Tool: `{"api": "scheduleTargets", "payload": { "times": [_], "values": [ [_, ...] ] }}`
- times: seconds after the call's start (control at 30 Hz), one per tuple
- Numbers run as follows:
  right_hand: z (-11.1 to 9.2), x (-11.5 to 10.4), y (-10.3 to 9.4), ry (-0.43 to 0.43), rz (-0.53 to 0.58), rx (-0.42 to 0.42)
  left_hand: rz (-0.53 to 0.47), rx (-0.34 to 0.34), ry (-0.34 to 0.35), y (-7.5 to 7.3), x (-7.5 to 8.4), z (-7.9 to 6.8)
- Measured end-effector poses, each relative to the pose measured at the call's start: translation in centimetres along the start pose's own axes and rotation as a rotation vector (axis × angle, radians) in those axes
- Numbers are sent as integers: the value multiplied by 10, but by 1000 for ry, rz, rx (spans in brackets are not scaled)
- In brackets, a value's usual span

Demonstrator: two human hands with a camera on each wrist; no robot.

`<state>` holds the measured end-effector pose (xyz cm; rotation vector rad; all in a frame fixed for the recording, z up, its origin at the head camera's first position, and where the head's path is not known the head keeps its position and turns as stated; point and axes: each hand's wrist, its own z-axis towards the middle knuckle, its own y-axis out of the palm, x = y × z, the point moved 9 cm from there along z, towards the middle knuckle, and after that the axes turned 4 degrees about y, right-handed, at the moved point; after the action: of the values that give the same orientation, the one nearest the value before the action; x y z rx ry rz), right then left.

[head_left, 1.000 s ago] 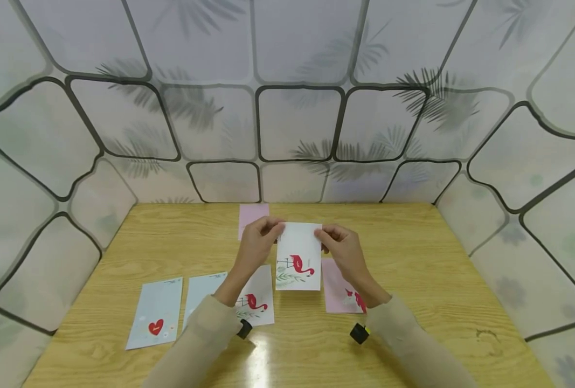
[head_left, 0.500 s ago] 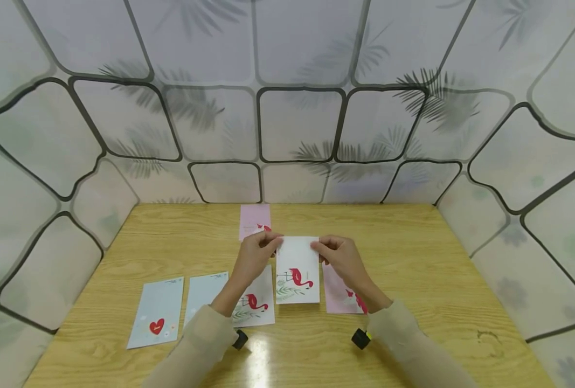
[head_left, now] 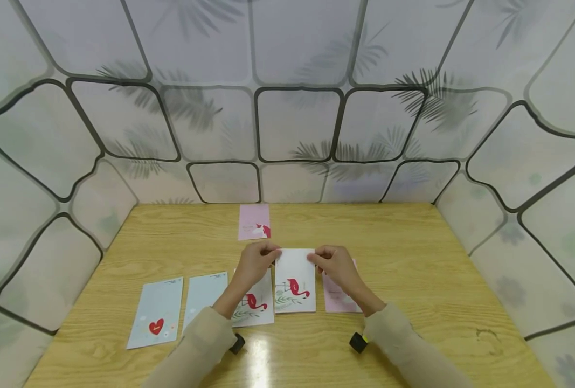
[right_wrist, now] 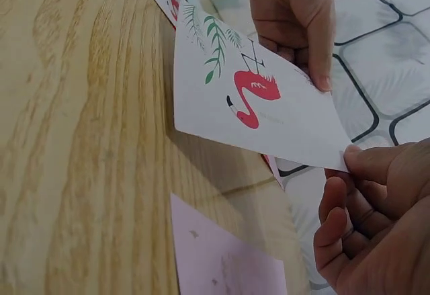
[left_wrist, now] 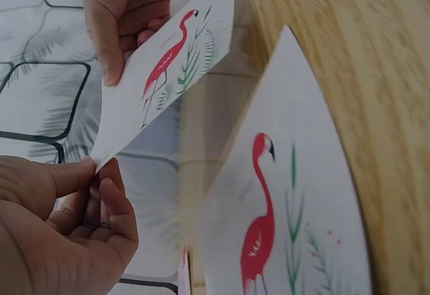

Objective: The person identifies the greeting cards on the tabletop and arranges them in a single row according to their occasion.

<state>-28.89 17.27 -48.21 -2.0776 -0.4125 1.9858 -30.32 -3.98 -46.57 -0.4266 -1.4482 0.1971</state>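
Both hands hold one white flamingo card [head_left: 294,280] by its two far corners. My left hand [head_left: 257,261] pinches the far left corner between thumb and fingers. At the far right corner, my right hand [head_left: 337,267] pinches it the same way. In the right wrist view the card [right_wrist: 248,100] slants, its near edge low over the wood. A second flamingo card [head_left: 255,302] lies just left of it, partly under the left forearm. On the right, a pink card [head_left: 338,296] lies partly covered by the right hand and wrist.
Two pale blue cards lie at the left, the outer blue card [head_left: 156,312] with a red heart and the inner blue card [head_left: 205,293] partly behind the left sleeve. Another pink card [head_left: 254,221] lies near the back of the wooden table [head_left: 413,242]. Patterned cloth walls [head_left: 297,124] enclose it.
Both hands have brought the held flamingo card nearer the body and lower, beside the other flamingo card. The pink card at the back now shows fully. Both hands keep their pinch.
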Motion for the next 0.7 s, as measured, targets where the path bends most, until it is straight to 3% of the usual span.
{"api": "scheduleTargets", "payload": {
  "times": [0.27,0.7],
  "values": [
    [7,13,4,30,-84,3,59,-24,-34,8,-18,7],
    [10,18,12,-8,-176,-22,140,-9,-34,9,-27,10]
  ]
}}
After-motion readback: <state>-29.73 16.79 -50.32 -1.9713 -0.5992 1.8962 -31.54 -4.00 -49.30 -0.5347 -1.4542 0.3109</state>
